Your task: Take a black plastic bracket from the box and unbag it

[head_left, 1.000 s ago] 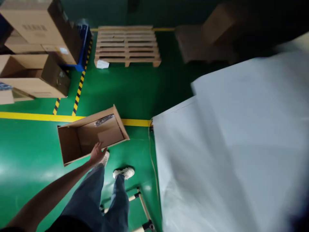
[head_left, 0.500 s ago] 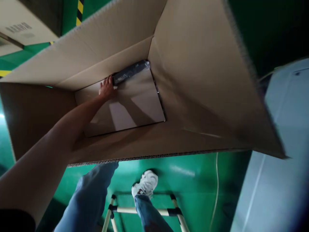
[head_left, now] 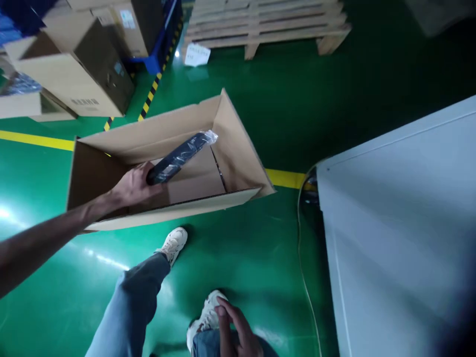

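Note:
My left hand is closed around one end of a long black item in clear plastic wrap. The item is held at a slant over the open cardboard box, its far end tilted up to the right; what it is inside the wrap I cannot make out. A flat cardboard sheet lies at the bottom of the box. Low in the picture, my right hand hangs above a shoe, thumb and forefinger brought together with nothing visible between them.
A pale grey cabinet stands at right, with a cable along the floor beside it. A wooden pallet lies at the back. Several cartons are at the upper left, near yellow-black floor tape.
My left hand has lifted the wrapped black item from the bottom of the box. My view has drawn back from the box, and my right hand has come into sight.

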`<state>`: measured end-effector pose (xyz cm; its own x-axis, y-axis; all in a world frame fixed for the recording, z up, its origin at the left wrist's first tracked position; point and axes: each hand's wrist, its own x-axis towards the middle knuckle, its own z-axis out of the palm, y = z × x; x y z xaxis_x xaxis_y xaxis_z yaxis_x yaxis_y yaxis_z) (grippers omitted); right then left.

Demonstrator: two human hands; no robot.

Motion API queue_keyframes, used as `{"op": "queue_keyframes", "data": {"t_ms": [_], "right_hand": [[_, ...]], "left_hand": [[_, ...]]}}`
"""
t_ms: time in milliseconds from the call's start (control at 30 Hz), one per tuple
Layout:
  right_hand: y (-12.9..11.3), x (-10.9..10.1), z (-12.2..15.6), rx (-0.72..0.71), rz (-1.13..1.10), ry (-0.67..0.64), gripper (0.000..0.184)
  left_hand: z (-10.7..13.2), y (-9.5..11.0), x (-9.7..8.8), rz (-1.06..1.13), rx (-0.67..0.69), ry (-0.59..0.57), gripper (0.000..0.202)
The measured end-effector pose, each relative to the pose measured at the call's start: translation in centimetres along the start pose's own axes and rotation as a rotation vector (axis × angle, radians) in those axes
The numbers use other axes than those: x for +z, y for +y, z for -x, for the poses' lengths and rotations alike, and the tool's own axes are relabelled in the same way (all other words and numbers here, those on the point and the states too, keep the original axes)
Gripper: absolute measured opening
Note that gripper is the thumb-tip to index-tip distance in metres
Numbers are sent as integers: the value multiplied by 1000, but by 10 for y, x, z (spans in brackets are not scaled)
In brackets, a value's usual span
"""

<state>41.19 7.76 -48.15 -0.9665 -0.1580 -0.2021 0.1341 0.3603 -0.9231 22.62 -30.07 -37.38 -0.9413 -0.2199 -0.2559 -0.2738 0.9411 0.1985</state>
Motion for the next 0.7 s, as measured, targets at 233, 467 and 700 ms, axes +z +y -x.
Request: {"op": "queue_keyframes", "data": {"t_ms": [233, 467, 700], "right_hand": [[-110, 33, 21, -94, -393, 8, 53], [-186, 35, 92, 43, -575, -65, 50], [-184, 15, 157, 7, -459, -260, 38]], "left_hand": [[225, 39, -12, 26, 228, 408, 36], [373, 57, 46, 323, 211, 356, 56], [414, 62, 25, 1276, 23, -440, 83]]}}
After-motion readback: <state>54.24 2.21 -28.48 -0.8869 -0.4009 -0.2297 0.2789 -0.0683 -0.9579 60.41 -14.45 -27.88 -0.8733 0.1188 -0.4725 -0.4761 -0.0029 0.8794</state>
